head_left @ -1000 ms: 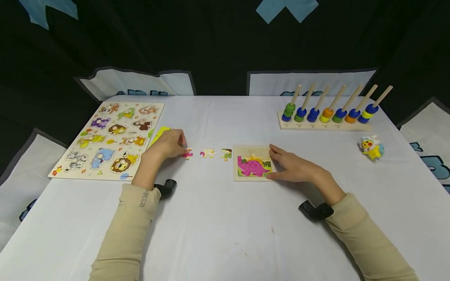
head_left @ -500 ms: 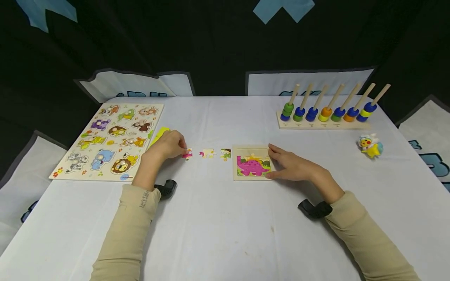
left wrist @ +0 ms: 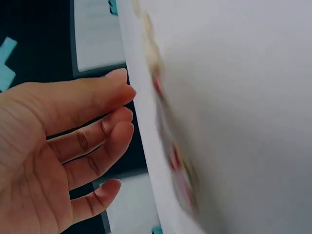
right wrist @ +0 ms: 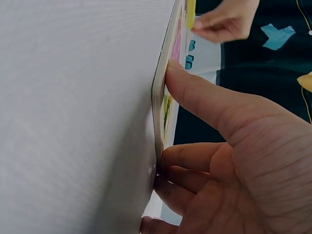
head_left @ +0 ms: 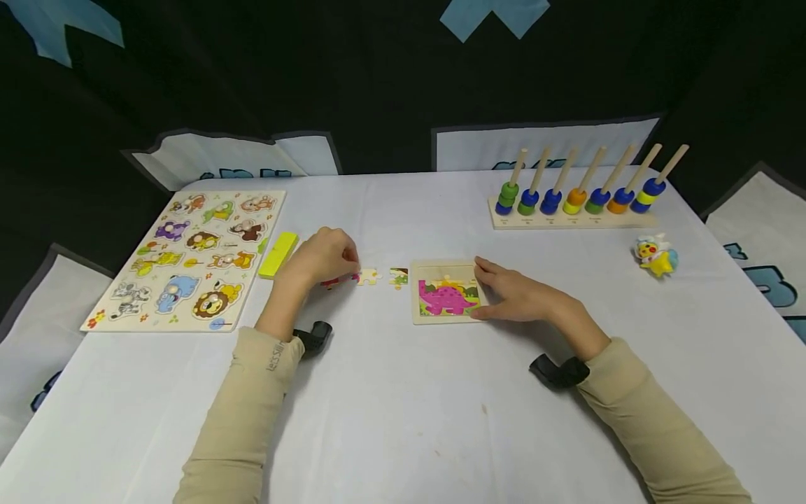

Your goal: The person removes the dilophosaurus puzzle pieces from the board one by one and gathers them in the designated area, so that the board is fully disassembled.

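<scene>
My left hand [head_left: 326, 256] hovers over the row of jigsaw pieces, thumb and index tips close together. In the left wrist view nothing shows between its fingers. Below it lies a pink piece [head_left: 336, 282], partly hidden by the hand. A pale piece with pink [head_left: 370, 277] lies beside the fingertips, and a green and brown piece [head_left: 399, 278] lies farther right. My right hand [head_left: 519, 292] holds the right side of the wooden dinosaur jigsaw puzzle [head_left: 447, 299], thumb over its near corner and fingers against its edge. The puzzle lies flat, with a pink dinosaur partly assembled.
A large animal puzzle board [head_left: 182, 262] lies at left, with a yellow block [head_left: 278, 255] beside it. At the back right stands a bead counting rack [head_left: 573, 221] with upright pegs. A small yellow toy figure [head_left: 656, 255] is in front of it.
My left hand has lifted off the pink piece and moved right, towards the pale piece. More of the yellow block shows. The right hand stays at the puzzle; the head view has shifted slightly.
</scene>
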The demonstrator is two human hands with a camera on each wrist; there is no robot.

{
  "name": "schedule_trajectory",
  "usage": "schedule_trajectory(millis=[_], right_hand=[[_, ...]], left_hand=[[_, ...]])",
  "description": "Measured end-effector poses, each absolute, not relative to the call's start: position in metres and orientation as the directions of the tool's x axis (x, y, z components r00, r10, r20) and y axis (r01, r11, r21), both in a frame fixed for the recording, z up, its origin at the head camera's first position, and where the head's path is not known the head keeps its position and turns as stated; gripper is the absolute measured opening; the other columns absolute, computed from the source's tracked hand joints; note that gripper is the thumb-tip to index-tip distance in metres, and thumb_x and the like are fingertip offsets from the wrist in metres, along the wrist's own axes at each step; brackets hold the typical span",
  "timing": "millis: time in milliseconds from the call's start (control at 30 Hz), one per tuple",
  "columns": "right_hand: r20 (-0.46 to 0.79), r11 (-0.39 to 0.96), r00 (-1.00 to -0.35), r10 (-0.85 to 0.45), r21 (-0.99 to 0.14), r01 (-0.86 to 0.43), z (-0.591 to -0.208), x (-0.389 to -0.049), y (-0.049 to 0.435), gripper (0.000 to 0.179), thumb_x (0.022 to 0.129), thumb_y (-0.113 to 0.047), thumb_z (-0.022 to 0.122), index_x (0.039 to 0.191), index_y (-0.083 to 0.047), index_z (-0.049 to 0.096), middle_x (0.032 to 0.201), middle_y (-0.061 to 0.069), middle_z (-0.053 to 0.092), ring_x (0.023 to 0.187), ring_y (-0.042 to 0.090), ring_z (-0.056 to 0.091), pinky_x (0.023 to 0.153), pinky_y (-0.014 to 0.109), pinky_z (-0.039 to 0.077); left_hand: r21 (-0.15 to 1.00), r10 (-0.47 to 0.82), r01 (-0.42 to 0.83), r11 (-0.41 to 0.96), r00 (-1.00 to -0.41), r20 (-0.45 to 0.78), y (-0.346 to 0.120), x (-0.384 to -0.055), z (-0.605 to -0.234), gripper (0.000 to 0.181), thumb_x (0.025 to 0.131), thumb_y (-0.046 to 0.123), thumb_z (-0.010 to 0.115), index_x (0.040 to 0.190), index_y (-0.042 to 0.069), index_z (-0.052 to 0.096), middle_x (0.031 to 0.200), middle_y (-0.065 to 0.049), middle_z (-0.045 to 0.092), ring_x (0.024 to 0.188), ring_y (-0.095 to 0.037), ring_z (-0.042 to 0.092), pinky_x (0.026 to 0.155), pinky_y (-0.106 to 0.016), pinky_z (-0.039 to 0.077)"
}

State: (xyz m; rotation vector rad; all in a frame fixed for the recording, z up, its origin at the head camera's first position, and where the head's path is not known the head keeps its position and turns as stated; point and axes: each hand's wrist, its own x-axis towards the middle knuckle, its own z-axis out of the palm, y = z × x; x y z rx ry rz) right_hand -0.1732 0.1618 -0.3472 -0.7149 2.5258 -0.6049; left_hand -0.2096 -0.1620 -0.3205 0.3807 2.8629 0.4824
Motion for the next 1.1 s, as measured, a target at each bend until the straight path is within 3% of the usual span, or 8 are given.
schedule_trajectory(millis=[300, 533, 700, 900, 1100], right_hand=[[-0.293, 0.771, -0.768, -0.570, -0.513, -0.377, -0.348, -0.174, 0.161, 0.084, 0.089, -0.031, 0.066, 0.148, 0.007, 0.021, 0.160, 0.021, 0.008, 0.147, 0.039, 0.010, 0.116, 0.052, 0.019], [-0.292, 0.767, -0.765, -0.574, -0.518, -0.378, -0.349, -0.175, 0.161, 0.084, 0.089, -0.031, 0.067, 0.147, 0.008, 0.021, 0.160, 0.022, 0.008, 0.147, 0.039, 0.010, 0.116, 0.052, 0.019], [-0.292, 0.767, -0.764, -0.575, -0.515, -0.381, -0.348, -0.176, 0.161, 0.084, 0.089, -0.030, 0.067, 0.147, 0.009, 0.021, 0.160, 0.022, 0.008, 0.147, 0.040, 0.010, 0.116, 0.052, 0.018], [-0.295, 0.768, -0.762, -0.576, -0.514, -0.382, -0.347, -0.176, 0.161, 0.085, 0.088, -0.031, 0.067, 0.147, 0.009, 0.020, 0.160, 0.022, 0.007, 0.147, 0.040, 0.009, 0.117, 0.052, 0.017], [-0.295, 0.768, -0.763, -0.576, -0.516, -0.380, -0.347, -0.176, 0.162, 0.085, 0.088, -0.032, 0.067, 0.148, 0.008, 0.020, 0.160, 0.022, 0.007, 0.147, 0.040, 0.009, 0.116, 0.053, 0.017]], left_hand=[[0.442, 0.460, 0.346, 0.828, -0.869, -0.182, -0.093, -0.217, -0.313, 0.008, 0.087, 0.016, 0.071, 0.087, 0.008, 0.072, 0.088, -0.005, 0.069, 0.084, -0.018, 0.056, 0.080, -0.033, 0.049], [0.400, 0.496, 0.357, 0.844, -0.804, -0.329, -0.068, -0.214, -0.320, 0.013, 0.080, 0.017, 0.078, 0.090, 0.012, 0.070, 0.091, -0.001, 0.066, 0.085, -0.016, 0.057, 0.074, -0.030, 0.047], [0.369, 0.495, 0.372, 0.852, -0.803, -0.333, -0.065, -0.210, -0.321, 0.015, 0.077, 0.014, 0.079, 0.088, 0.012, 0.069, 0.090, -0.001, 0.065, 0.090, -0.015, 0.054, 0.079, -0.031, 0.046], [0.388, 0.523, 0.394, 0.833, -0.790, -0.319, -0.064, -0.208, -0.323, 0.012, 0.078, 0.011, 0.077, 0.084, 0.011, 0.067, 0.086, -0.001, 0.062, 0.084, -0.015, 0.053, 0.074, -0.028, 0.044], [0.400, 0.525, 0.392, 0.828, -0.792, -0.312, -0.063, -0.208, -0.325, 0.020, 0.078, 0.011, 0.077, 0.094, 0.012, 0.065, 0.088, -0.001, 0.061, 0.090, -0.016, 0.051, 0.075, -0.028, 0.043]])
